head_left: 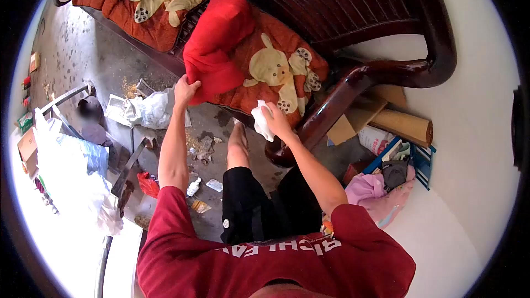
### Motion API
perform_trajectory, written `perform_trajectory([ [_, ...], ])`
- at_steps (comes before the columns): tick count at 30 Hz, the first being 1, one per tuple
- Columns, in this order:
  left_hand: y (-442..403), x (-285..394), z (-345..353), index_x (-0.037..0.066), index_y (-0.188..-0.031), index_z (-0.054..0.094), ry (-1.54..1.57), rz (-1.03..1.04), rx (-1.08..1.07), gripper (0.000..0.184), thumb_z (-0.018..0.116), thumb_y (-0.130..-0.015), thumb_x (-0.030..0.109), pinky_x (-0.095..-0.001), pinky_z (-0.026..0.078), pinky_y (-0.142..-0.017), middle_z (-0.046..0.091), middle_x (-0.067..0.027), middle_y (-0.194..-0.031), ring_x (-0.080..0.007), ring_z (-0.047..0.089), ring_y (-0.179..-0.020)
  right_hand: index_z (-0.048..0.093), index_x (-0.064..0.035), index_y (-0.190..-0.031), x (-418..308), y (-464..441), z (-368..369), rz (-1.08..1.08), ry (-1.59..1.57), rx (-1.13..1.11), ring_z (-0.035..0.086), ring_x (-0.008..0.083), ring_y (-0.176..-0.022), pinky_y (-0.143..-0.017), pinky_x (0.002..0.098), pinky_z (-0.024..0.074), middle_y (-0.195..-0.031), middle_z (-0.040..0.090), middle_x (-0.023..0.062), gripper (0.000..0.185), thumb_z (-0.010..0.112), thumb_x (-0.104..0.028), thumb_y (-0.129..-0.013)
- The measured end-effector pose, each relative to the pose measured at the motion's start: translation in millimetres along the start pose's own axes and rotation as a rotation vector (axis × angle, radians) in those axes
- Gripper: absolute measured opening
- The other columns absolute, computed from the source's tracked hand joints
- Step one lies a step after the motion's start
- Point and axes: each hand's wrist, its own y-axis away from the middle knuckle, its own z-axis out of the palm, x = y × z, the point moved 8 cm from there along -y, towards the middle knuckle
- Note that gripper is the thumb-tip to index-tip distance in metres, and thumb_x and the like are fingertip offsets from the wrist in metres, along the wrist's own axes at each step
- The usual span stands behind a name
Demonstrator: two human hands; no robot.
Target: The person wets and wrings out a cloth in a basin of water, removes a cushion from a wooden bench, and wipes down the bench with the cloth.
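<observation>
My left hand [186, 90] grips the lower edge of a bright red cloth [218, 41], which lies bunched on an orange seat cushion [256, 38] with a cream bear pattern. The cushion rests on a dark wooden bench [353, 8]. A crumpled white cloth or tissue [261, 121] is held in my right hand [277, 121], just in front of the cushion's near edge, beside the bench's curved armrest [353, 88].
A second patterned cushion [160, 0] is at the upper left. Cardboard [406, 126] and a pink cloth [367, 187] lie right of the armrest. White plastic bags [154, 110], a metal frame [130, 168] and a small white bottle [194, 187] are on the left.
</observation>
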Motion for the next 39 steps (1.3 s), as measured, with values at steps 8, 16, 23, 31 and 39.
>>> perform_trajectory([
  [8, 37, 84, -146, 0.003, -0.082, 0.053, 0.125, 0.239, 0.479, 0.027, 0.074, -0.069, 0.015, -0.0456, 0.044, -0.068, 0.055, -0.0155, -0.081, -0.0374, 0.056, -0.079, 0.055, 0.0022, -0.116, -4, 10, -24, -0.044, 0.025, 0.117, 0.06, 0.0404, -0.093, -0.082, 0.0447, 0.0451, -0.102, 0.063, 0.0232, 0.047, 0.046, -0.039, -0.097],
  [16, 139, 188, -25, 0.003, -0.101, 0.056, -0.074, 0.547, -0.099, 0.04, 0.075, -0.07, 0.019, -0.0441, 0.045, -0.086, 0.056, -0.0178, -0.104, -0.0385, 0.053, -0.101, 0.057, 0.0005, -0.105, 14, 25, -54, 0.0, -0.094, 0.168, 0.059, 0.0446, -0.088, -0.075, 0.0479, 0.0439, -0.092, 0.062, 0.0267, 0.04, 0.048, -0.037, -0.096],
  [23, 149, 131, 24, 0.0, -0.105, 0.062, 0.354, 0.44, 0.063, 0.024, 0.065, -0.082, 0.006, -0.0376, 0.047, -0.088, 0.062, -0.0171, -0.106, -0.0336, 0.06, -0.1, 0.056, 0.0004, -0.105, 37, 39, -67, -0.007, -0.051, 0.171, 0.059, 0.0454, -0.089, -0.074, 0.0479, 0.0446, -0.093, 0.062, 0.0258, 0.038, 0.048, -0.035, -0.096],
  [31, 38, -11, 54, -0.004, -0.123, 0.05, 0.009, -0.082, 0.123, 0.072, 0.08, -0.072, 0.036, -0.0434, 0.046, -0.092, 0.061, -0.024, -0.112, -0.0388, 0.058, -0.105, 0.036, -0.0093, -0.141, 17, 27, -57, 0.171, -0.072, 0.103, 0.057, 0.0423, -0.108, -0.092, 0.0464, 0.0442, -0.122, 0.058, 0.024, 0.062, 0.049, -0.048, -0.094],
  [39, 70, 27, 81, -0.005, -0.113, 0.05, -0.069, 0.102, -0.199, 0.071, 0.081, -0.068, 0.04, -0.0451, 0.047, -0.087, 0.058, -0.0288, -0.114, -0.0415, 0.057, -0.106, 0.015, -0.0087, -0.15, 10, -28, -16, 0.399, 0.218, 0.095, 0.056, 0.0414, -0.113, -0.096, 0.0498, 0.0433, -0.13, 0.053, 0.025, 0.097, 0.055, -0.066, -0.081],
])
